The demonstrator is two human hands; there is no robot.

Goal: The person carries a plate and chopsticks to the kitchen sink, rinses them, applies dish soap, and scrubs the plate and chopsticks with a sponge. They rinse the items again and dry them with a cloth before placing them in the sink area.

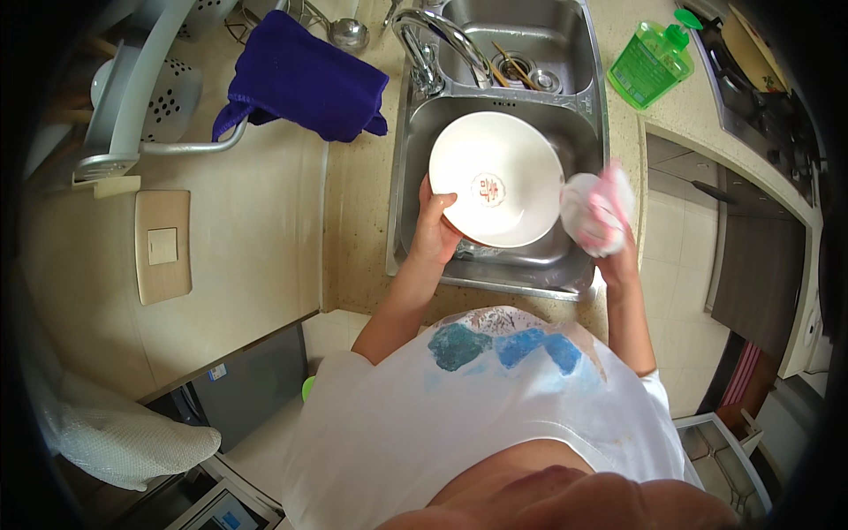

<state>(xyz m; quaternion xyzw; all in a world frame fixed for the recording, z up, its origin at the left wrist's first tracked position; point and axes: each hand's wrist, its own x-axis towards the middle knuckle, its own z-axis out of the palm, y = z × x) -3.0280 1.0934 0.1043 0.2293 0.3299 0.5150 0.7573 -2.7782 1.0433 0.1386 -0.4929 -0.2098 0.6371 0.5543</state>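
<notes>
A white bowl (523,159) with a red printed mark inside is tilted over the near basin of a stainless steel double sink (570,265). My left hand (436,222) grips its lower left rim, thumb on the inner face. Just right of the bowl, my right hand (617,262) holds a pink and white cloth (599,212), which hides most of the fingers. Whether the cloth touches the rim I cannot tell. Beneath the bowl, part of the basin and its drain is hidden.
A chrome faucet (457,43) arches over the sink divider. Chopsticks (523,76) lie in the far basin. A green soap pump bottle (652,65) stands right of the sink, near a gas stove (762,112). At the left, a purple cloth (305,79) hangs on a metal rack (192,148).
</notes>
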